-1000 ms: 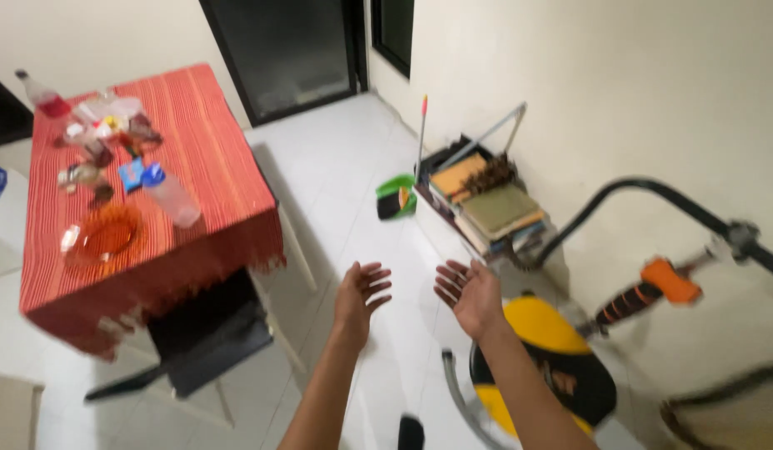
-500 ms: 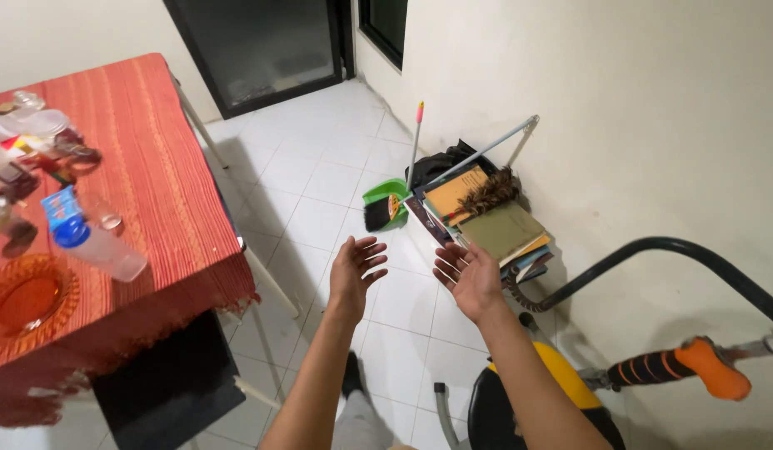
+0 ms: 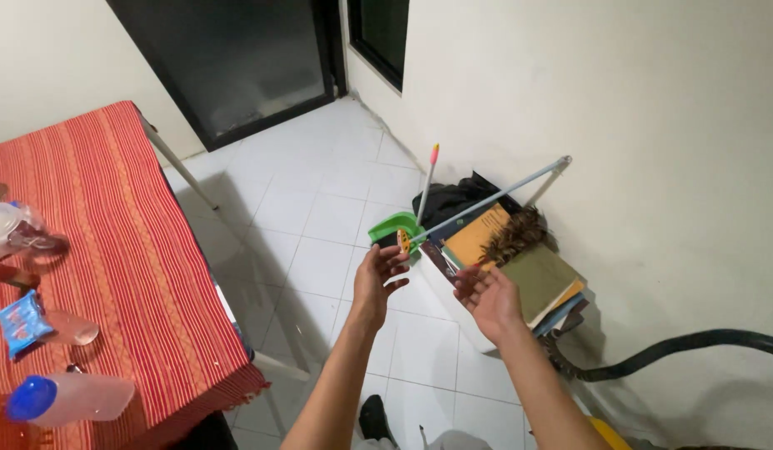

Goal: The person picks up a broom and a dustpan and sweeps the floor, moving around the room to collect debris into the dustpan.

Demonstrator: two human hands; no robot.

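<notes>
Head view: both palms out and empty, left hand [image 3: 378, 279] and right hand [image 3: 491, 298] spread-fingered, nearing the green dustpan [image 3: 392, 228] and books [image 3: 520, 267] against the wall, so a low, steady reach looks best here.

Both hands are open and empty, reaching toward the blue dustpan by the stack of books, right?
Not quite: the dustpan is green, not blue, as the head view shows. Both the left hand and right hand are open and empty, near the stack of books.
</notes>
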